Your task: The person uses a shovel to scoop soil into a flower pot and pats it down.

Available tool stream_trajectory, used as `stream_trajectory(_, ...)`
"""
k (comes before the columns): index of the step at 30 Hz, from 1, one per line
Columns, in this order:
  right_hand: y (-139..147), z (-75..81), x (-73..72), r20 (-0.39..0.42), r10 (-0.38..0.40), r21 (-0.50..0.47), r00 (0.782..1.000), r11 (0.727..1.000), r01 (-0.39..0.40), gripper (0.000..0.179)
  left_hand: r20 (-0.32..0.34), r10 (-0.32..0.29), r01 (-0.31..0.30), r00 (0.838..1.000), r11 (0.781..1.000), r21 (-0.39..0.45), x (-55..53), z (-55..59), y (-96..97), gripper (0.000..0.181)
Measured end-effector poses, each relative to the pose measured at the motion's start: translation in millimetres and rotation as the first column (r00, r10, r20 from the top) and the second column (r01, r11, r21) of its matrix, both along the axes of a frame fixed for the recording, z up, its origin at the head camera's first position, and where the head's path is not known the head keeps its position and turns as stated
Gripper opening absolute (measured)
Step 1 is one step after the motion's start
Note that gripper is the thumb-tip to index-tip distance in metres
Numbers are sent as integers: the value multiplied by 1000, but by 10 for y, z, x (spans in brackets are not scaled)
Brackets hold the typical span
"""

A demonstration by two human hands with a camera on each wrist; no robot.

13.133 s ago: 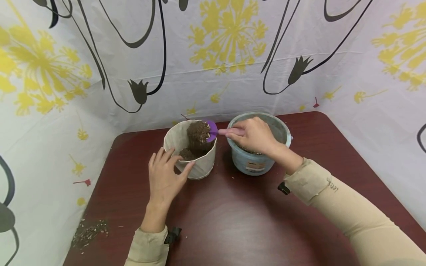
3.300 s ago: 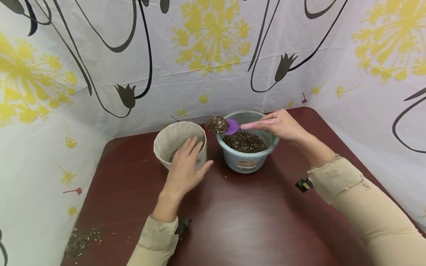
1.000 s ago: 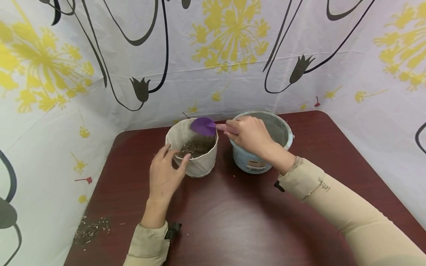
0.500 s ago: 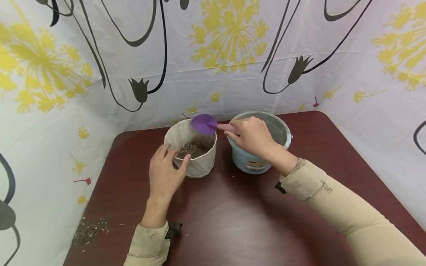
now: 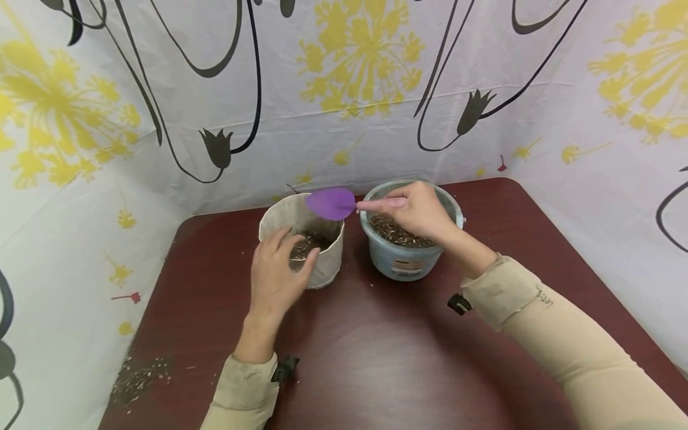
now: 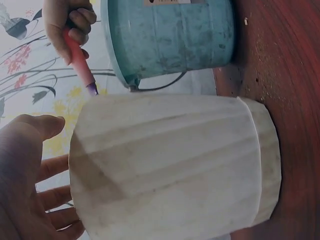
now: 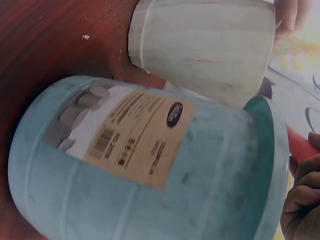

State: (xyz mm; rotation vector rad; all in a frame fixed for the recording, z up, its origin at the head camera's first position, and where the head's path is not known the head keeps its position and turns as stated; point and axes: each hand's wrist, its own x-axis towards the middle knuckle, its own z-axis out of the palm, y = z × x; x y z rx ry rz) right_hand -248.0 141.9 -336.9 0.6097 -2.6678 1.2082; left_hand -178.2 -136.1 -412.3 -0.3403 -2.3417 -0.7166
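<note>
My right hand (image 5: 421,209) grips the pink handle (image 5: 381,204) of a small trowel with a purple blade (image 5: 332,203). The blade hangs over the right part of a white plant pot (image 5: 325,269), and no load of soil shows on it. Dark soil (image 5: 310,243) lies low inside the pot. At the pot's near left rim is my left hand (image 5: 276,278), its fingers loosely bent at the edge and its thumb apart. A blue-green bucket (image 5: 400,263) stands to the right under my right hand, with soil (image 5: 395,230) inside.
Spilled soil (image 5: 141,379) lies on the left of the dark red table (image 5: 376,358), with a few crumbs elsewhere. A patterned white sheet (image 5: 322,137) rises behind and at both sides. The bucket bears a paper label (image 7: 145,137).
A loaded trowel was lifted from the bucket, and its blade then hung over the pot. Now my right hand has risen slightly, uncovering the bucket's soil. My left hand has shifted right along the rim.
</note>
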Motion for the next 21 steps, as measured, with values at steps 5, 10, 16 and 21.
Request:
stream_trajectory(5, 92, 17, 16, 6, -73, 18, 997, 997, 73, 14, -12, -66, 66, 998, 998, 9, -18, 17, 117, 34)
stream_trajectory(10, 200, 1, 37, 20, -120, 14, 993, 993, 120, 15, -7, -132, 132, 991, 991, 7, -30, 16, 237, 32)
stream_trajectory(16, 390, -10, 65, 39, -177, -6, 983, 984, 177, 26, -4, -196, 196, 981, 980, 21, -39, 20, 383, 32)
stream_trajectory(21, 573, 6, 101, 71, -234, 4, 970, 972, 234, 35, -11, -233, 233, 973, 972, 24, -41, 25, 520, 34)
